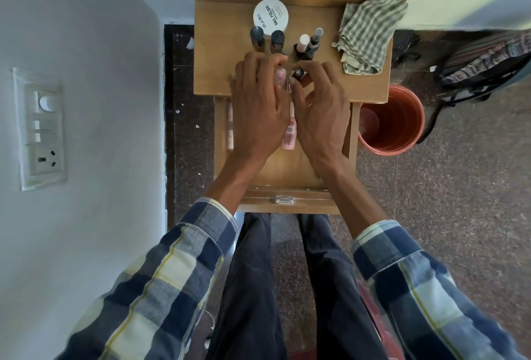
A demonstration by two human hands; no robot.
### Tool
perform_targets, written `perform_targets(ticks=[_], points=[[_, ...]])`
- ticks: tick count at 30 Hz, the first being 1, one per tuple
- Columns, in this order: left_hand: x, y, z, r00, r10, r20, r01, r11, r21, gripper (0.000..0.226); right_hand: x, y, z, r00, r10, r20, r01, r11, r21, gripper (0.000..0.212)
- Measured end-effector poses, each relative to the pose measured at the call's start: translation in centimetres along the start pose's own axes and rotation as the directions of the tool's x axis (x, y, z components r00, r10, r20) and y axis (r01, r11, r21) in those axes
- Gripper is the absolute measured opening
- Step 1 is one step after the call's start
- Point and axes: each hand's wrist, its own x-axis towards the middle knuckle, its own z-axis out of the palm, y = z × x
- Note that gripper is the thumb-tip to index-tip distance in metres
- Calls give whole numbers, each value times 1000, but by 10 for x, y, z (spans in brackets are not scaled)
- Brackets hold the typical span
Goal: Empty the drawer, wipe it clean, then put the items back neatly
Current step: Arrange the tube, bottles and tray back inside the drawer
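Wooden tabletop (218, 43): right hand (319, 109) pinches upright black-capped bottle (298, 74); left hand (260, 106) grip unclear.

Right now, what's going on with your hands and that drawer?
Right hand pinching small dark bottle. Left hand on another, unclear. Drawer open, pink tube inside. Cloth unused.
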Motion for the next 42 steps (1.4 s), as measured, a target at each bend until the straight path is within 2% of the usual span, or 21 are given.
perform_targets(ticks=[10, 15, 18, 22, 28, 35, 39, 42], points=[[15, -3, -3, 997, -49, 53, 48, 999, 15, 37, -21, 6, -18, 997, 70, -42, -70, 997, 18, 16], [6, -2, -3, 999, -9, 33, 10, 1000, -6, 24, -27, 5, -18, 996, 54, -71, -56, 998, -32, 13], [1, -8, -2, 999, -17, 41, 21, 997, -77, 15, -28, 6, -16, 997, 66, -50, -65, 997, 34, 15], [-13, -10, -12, 998, -46, 39, 51, 989, -141, 16, -38, 8, -14, 998, 51, -25, -49, 995, 87, 19], [-47, -24, -27, 993, -20, 112, 36, 989, -141, 14, -72, 20, -3, 995, 73, 62, -76, 996, 49, 20], [-71, -57, 3, 943, -72, 325, 80, 997, -11, 22, -119, 43, 11, 950, 109, 292, -83, 991, -102, 21], [-60, -61, 28, 920, -116, 374, 114, 993, 29, 24, -137, 49, 18, 918, 120, 378, -68, 987, -148, 11], [-49, -64, 46, 918, -164, 362, 157, 986, 49, 23, -141, 49, 22, 901, 148, 408, -80, 981, -178, 10]])
